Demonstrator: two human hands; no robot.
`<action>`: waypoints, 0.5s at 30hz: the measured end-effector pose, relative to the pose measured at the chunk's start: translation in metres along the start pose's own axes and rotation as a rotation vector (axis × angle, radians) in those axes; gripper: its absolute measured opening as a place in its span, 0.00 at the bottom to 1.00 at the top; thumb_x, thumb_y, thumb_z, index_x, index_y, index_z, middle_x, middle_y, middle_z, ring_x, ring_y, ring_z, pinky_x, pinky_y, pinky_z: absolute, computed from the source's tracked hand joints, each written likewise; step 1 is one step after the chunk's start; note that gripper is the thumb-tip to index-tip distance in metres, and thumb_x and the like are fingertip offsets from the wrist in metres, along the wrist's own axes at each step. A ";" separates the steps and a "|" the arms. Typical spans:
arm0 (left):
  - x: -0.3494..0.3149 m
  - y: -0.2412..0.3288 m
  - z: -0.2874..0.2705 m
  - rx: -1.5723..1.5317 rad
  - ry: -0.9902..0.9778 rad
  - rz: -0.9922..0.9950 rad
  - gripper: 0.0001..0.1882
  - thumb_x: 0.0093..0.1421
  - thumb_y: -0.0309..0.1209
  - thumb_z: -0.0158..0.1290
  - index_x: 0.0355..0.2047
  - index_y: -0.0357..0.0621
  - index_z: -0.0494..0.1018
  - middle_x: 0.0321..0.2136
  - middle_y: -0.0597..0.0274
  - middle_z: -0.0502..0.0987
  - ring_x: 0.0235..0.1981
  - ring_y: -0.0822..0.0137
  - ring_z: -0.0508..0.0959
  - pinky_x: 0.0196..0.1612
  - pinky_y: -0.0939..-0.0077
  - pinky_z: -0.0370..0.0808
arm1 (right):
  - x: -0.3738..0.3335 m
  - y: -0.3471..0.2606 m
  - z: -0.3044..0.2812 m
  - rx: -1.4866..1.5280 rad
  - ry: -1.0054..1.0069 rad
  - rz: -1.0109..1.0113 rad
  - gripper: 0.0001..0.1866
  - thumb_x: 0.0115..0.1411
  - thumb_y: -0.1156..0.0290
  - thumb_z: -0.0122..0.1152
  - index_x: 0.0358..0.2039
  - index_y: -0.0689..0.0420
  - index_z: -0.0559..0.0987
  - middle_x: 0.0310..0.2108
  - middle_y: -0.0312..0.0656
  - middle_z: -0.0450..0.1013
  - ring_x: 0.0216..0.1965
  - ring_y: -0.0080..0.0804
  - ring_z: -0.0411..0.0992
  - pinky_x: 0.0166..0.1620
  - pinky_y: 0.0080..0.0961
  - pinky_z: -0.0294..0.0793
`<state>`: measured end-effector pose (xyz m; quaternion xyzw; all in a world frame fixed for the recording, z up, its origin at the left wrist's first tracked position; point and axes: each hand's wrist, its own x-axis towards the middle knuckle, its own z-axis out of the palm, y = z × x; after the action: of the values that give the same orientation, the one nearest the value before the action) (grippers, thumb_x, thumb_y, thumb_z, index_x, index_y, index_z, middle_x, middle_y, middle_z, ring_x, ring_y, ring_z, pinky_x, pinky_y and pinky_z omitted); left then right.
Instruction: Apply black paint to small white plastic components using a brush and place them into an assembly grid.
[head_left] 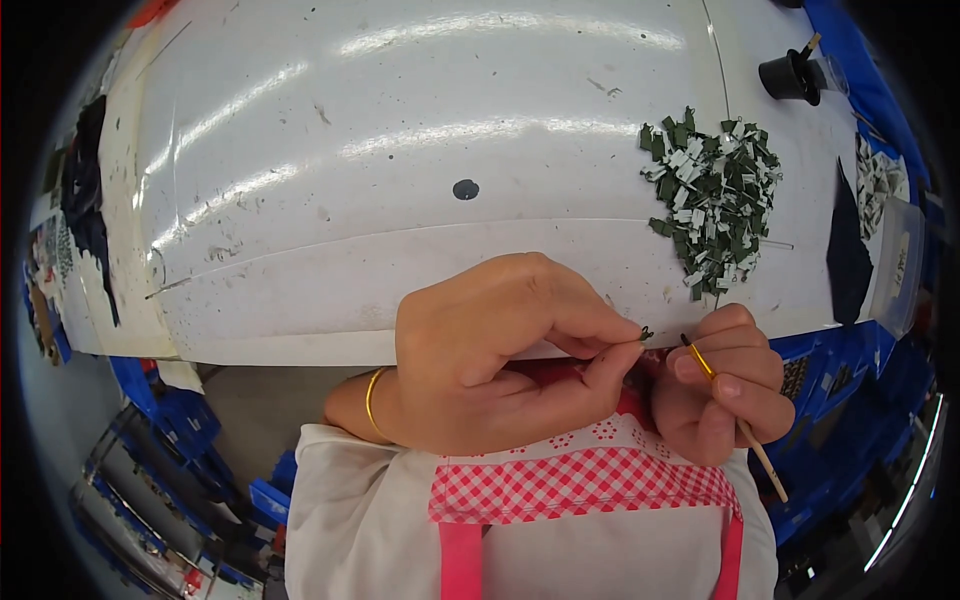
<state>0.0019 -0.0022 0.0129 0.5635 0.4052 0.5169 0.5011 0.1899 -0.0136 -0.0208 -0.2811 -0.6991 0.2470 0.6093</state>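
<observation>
My left hand (pixel 510 350) pinches a small dark green piece with a tiny loop (pixel 645 334) between thumb and forefinger, just over the table's near edge. Most of that piece is hidden by the fingertips. In my right hand (pixel 735 385) is a thin paintbrush (pixel 762 460) with a pale handle, a gold ferrule and a dark tip. The tip points left at the small piece, a short gap away from it. Beyond my right hand lies a heap of small green and white pieces (pixel 712 200), several with wire loops.
A black cup (pixel 788 78) with a stick in it stands at the far right of the white table (pixel 400 270). Dark cloths lie at the right (pixel 848 250) and left (pixel 88 200) edges. A clear plastic box (pixel 900 270) sits far right. Blue bins (pixel 175 410) are below the table.
</observation>
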 end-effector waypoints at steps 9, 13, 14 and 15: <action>-0.001 -0.001 0.000 -0.002 -0.010 -0.011 0.12 0.40 0.11 0.60 0.26 0.35 0.78 0.24 0.63 0.76 0.19 0.74 0.71 0.21 0.87 0.67 | 0.000 0.000 0.000 -0.062 -0.061 -0.033 0.11 0.55 0.73 0.47 0.39 0.56 0.73 0.24 0.46 0.75 0.19 0.29 0.67 0.27 0.28 0.62; -0.002 0.000 0.001 0.010 0.000 -0.030 0.12 0.40 0.11 0.60 0.26 0.36 0.78 0.24 0.63 0.76 0.19 0.74 0.70 0.21 0.86 0.67 | 0.000 0.001 0.000 -0.056 -0.069 -0.043 0.11 0.55 0.72 0.48 0.38 0.57 0.73 0.24 0.46 0.75 0.19 0.29 0.66 0.27 0.28 0.62; -0.002 0.000 0.001 0.011 -0.001 -0.031 0.12 0.40 0.11 0.60 0.26 0.36 0.78 0.23 0.63 0.76 0.19 0.74 0.70 0.21 0.86 0.66 | 0.000 0.001 0.000 -0.059 -0.072 -0.044 0.11 0.55 0.73 0.48 0.38 0.57 0.73 0.24 0.46 0.75 0.18 0.29 0.66 0.26 0.29 0.62; -0.002 0.000 0.001 0.013 -0.001 -0.031 0.12 0.40 0.11 0.60 0.26 0.36 0.78 0.23 0.63 0.76 0.20 0.73 0.70 0.21 0.86 0.66 | 0.000 0.001 0.000 -0.061 -0.075 -0.044 0.11 0.55 0.73 0.48 0.38 0.57 0.73 0.24 0.47 0.75 0.18 0.29 0.66 0.26 0.29 0.62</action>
<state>0.0024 -0.0040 0.0127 0.5607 0.4171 0.5060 0.5056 0.1898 -0.0126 -0.0211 -0.2747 -0.7347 0.2223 0.5791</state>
